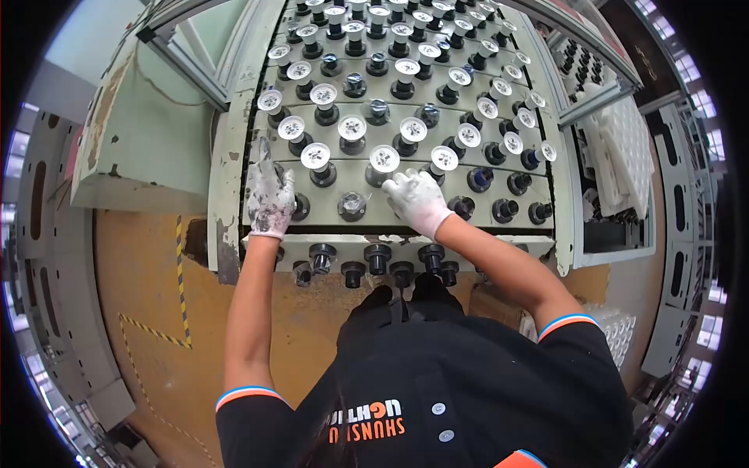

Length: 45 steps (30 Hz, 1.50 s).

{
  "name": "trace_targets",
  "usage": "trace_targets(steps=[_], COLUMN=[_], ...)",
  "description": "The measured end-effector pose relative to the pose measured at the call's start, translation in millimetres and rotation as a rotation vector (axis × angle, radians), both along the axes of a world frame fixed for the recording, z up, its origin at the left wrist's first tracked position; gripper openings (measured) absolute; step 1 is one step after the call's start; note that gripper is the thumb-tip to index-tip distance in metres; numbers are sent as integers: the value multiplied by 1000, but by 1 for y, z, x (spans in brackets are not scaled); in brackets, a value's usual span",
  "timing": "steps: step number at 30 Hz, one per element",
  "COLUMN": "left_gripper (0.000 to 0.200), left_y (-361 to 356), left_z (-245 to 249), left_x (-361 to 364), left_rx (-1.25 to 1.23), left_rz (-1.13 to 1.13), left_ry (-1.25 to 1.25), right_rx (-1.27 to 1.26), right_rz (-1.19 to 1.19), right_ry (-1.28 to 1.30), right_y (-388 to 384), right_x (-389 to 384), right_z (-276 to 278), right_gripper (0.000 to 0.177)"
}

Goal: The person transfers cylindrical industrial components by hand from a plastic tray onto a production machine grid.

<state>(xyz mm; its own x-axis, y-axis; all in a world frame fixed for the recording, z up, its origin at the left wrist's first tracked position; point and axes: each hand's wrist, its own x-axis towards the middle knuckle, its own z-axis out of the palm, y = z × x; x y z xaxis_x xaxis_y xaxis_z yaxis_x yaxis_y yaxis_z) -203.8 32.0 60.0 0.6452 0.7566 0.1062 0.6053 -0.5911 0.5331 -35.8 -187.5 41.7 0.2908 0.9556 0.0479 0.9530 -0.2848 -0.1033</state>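
My right hand (417,201), in a white glove, is at the front rows of a slatted conveyor (460,218). Its bent fingers close at the lower side of an LED lamp (384,159) with a round white face; the fingertips are partly hidden. My left hand (271,195), its glove stained grey, lies along the conveyor's left edge with the fingers stretched forward and nothing in it. A black socket (301,207) sits beside it. Between my hands, a clear-topped piece (352,206) stands in its socket, next to another LED lamp (316,157) on the left.
Several rows of lamps in black sockets run away from me. Bare sockets (505,209) line the front right, and more hang off the front edge (378,259). Metal frame posts (187,66) flank the conveyor. White trays (620,148) lean at the right.
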Motion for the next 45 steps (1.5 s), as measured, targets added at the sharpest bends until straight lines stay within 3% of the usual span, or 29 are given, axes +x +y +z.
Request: trace_targets(steps=[1,3,5,7,9,13,15,16,17,18,20,21,22,23,24,25,27,29,30,31,33,35,37,40,41,42,43,44,45], left_gripper=[51,56,52,52,55,65,71,78,78,75,65,57,49,42,36,33,31,30,31,33,38,47,59,70,70,71,72,70,69], left_y=[0,15,23,27,10,-10,4,3,36,11,-40,-71,-70,-131,-194,-233,-322,-441,-488,-534,-626,-708,-777,-852,-867,-882,-888,-896,-906], left_z=[-3,-34,-77,-87,-44,-30,-42,-32,-70,-43,-21,-10,-28,-13,6,-6,-15,17,16,10,11,16,24,22,22,30,16,42,67], left_x=[-2,-3,-2,4,10,12,8,11,1,2,2,6,15,38,52,66,103,116,126,135,145,163,184,222,229,233,236,233,229], left_rx=[49,226,478,666,282,350,330,199,415,405,479,489,673,68,-173,-521,-535,-937,-861,-777,-855,-566,-108,94,149,167,-205,-320,-401], left_rz=[-63,-140,-188,-150,-151,-201,-212,-199,-306,-260,-197,-120,-337,-452,-520,-605,-996,-1063,-1239,-1406,-1508,-1746,-1863,-2076,-2122,-2236,-2206,-2139,-2023], left_ry=[-4,138,101,83,194,211,287,359,226,261,100,72,-154,-463,-477,-404,-248,10,21,34,86,-131,-281,-255,-174,109,383,669,937], right_rx=[40,72,-66,31,97,631,748,739,837,761,706,739,760,780,838,909,898,833,624,737,1240,1683,2098,2439,2443,2411,2379,2109,1373], right_rz=[-4,-62,-93,-131,-104,-117,-214,-276,-342,-428,-670,-803,-902,-1017,-1135,-1235,-1324,-1370,-1373,-1439,-1541,-1444,-1253,-1119,-760,-777,-793,-1039,-1417], right_ry=[16,40,61,65,100,58,-18,105,123,182,375,287,323,343,376,413,274,170,-122,-75,232,511,875,1373,1487,1481,1474,1275,800], right_y=[2,2,1,-1,-5,-41,-84,-112,-145,-181,-255,-292,-323,-362,-395,-427,-488,-564,-601,-640,-714,-769,-804,-829,-841,-846,-851,-853,-850], right_x=[-1,1,-5,-7,-7,-28,-43,-50,-56,-61,-74,-83,-91,-104,-113,-118,-132,-138,-148,-155,-172,-176,-170,-154,-157,-155,-153,-144,-137], right_z=[0,-16,-1,-12,-1,11,7,8,12,8,13,1,-7,-9,-5,-1,3,8,6,1,-4,-2,14,21,-12,-38,-63,-73,-66], right_gripper=[11,11,14,15,26,39,42,40,36,31,17,12,12,13,13,13,12,13,15,17,22,29,31,46,52,59,65,63,62])
